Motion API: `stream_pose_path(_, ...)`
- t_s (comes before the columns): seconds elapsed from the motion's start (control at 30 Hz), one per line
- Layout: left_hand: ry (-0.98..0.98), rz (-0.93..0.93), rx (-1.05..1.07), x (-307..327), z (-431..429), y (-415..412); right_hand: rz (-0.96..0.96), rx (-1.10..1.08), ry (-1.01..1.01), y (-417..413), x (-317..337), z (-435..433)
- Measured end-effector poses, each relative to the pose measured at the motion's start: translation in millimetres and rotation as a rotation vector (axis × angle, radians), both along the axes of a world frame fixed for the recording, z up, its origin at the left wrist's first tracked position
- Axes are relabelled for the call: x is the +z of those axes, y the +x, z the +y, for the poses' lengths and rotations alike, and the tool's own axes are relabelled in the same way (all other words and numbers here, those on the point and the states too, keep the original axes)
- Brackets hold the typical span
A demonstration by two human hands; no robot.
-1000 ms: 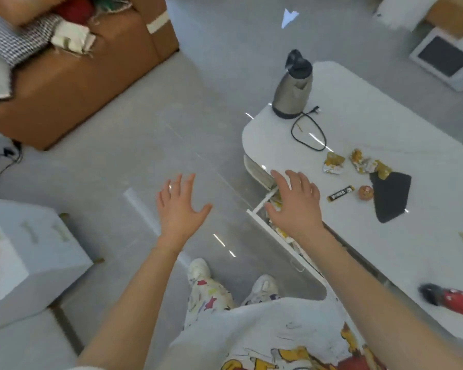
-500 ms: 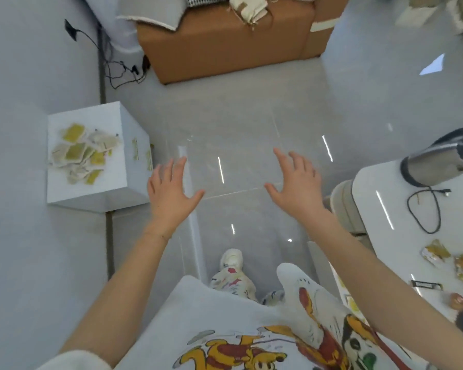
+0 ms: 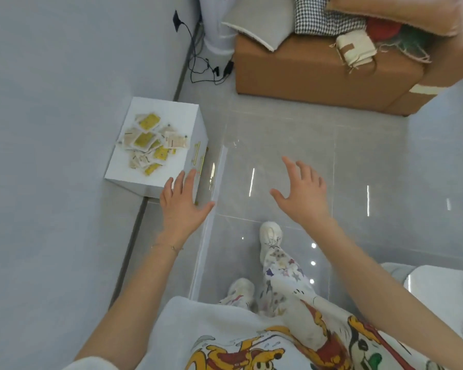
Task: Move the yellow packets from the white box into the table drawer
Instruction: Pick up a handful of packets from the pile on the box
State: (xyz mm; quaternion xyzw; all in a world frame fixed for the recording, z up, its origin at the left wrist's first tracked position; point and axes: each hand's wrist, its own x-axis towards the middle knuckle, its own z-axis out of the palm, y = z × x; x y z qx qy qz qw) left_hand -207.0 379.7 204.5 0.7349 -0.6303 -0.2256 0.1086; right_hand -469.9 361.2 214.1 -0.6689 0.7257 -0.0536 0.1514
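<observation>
Hands: left hand (image 3: 183,206) and right hand (image 3: 304,194) both held out over the grey floor (image 3: 292,134), palms down. Left fingers (image 3: 189,180) straight and spread, grasping nothing. Right fingers (image 3: 292,166) likewise released and splayed, nothing between them.

Task items: yellow packets (image 3: 147,142) lie in a loose overlapping heap on top of the white box (image 3: 178,113). Some show a yellow face, others a pale one. Box stands on the floor, against the grey wall (image 3: 64,129).

Relation: left fingertips overlap the box's near right corner in this view; contact cannot be told. Right hand is well apart from the box, to its right.

Surroundings: brown sofa (image 3: 318,78) at the far side carries cushions and folded cloths. Black cables (image 3: 206,70) run along the wall corner. White shoes and patterned trousers show below the hands. Corner of a white worktop (image 3: 436,283) shows at lower right.
</observation>
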Motion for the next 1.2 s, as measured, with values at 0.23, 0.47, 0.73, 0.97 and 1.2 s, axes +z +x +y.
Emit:
stream_pose_path(0.23, -0.027, -0.007, 0.263, -3.4, -64.6, 22.2, -0.003, 0.216, -0.027, 15.5, -6.5, -107.0)
stream_pose_path(0.47, 0.011, -0.057, 0.449, -2.1, -102.3, 26.2, 0.017, 0.487, 0.025, 40.5, -3.2, -200.0)
stream_pose_path(0.73, 0.032, -0.048, 0.663, -15.7, -123.3, 57.0, 0.021, 0.738, 0.041, 114.7, -8.7, -284.8)
stream_pose_path(0.97, 0.049, 0.0, 0.836, -41.2, -160.3, 116.2, -0.024, 0.771, 0.169, 195.8, -35.9, -347.6)
stream_pose_path(1.2, 0.079, 0.157, 0.945, -49.6, -202.2, 164.3, 0.034, 0.765, 0.303, 235.9, -39.2, -417.0)
